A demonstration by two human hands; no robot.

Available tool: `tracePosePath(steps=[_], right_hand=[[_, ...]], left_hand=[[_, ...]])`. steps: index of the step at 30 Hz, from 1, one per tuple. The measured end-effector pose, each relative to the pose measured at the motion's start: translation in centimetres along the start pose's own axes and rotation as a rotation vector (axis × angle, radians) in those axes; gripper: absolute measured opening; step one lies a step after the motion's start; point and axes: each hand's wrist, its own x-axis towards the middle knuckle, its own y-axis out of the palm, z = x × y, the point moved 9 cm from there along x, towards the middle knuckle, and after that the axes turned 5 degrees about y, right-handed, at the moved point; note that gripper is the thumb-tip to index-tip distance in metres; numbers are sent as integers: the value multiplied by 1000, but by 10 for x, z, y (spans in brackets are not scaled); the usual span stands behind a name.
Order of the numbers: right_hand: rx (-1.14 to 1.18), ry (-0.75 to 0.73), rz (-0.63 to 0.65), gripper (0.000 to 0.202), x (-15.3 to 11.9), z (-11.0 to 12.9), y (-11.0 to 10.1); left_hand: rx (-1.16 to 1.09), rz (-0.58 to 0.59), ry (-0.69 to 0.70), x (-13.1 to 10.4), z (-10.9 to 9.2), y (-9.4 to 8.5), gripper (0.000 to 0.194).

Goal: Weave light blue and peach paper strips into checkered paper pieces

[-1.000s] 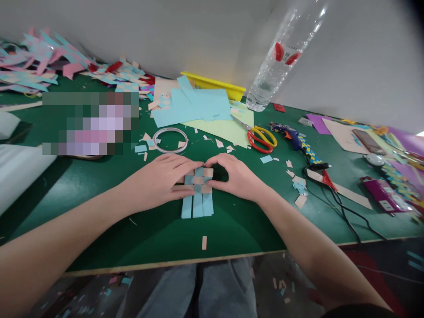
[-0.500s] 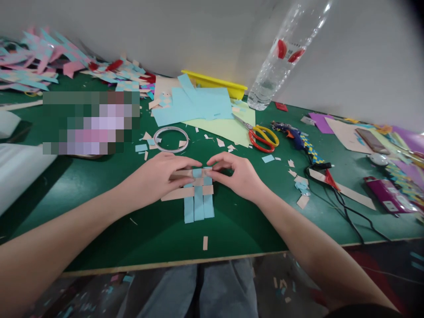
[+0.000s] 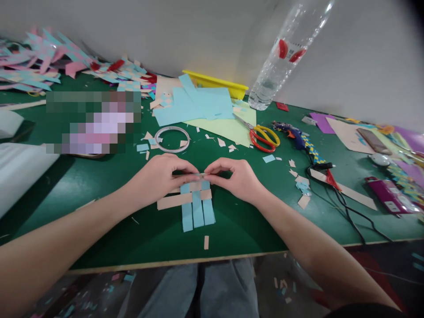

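Observation:
A small weave of blue and beige paper strips point(image 3: 197, 207) hangs down from my fingers over the green table, its blue ends pointing toward me. My left hand point(image 3: 167, 176) pinches its top edge from the left. On the right side, my right hand point(image 3: 233, 176) pinches the same edge, fingertips close to those of the left. A beige strip point(image 3: 172, 202) crosses the blue ones and sticks out to the left. The very top of the weave is partly hidden by my fingers.
Behind my hands lie a tape roll point(image 3: 172, 139), scissors point(image 3: 264, 138) and blue sheets point(image 3: 202, 104). A plastic bottle point(image 3: 281, 57) stands by the wall. To the right are a cable point(image 3: 347, 212) and a purple packet point(image 3: 391, 195). A beige scrap point(image 3: 206, 242) lies near the table edge.
Both hands have moved slightly toward me and their fingertips are closer together on the top edge. The lower ends of the weave have shifted nearer to me.

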Motion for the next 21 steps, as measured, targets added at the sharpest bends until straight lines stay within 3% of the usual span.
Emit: tracePosePath(steps=[13, 21], right_hand=[[-54, -54, -15, 7, -3, 7, 1], [-66, -72, -38, 7, -4, 9, 0]], left_hand=[[-84, 49, -164, -3, 14, 4, 28], [-94, 36, -167, -3, 16, 5, 24]])
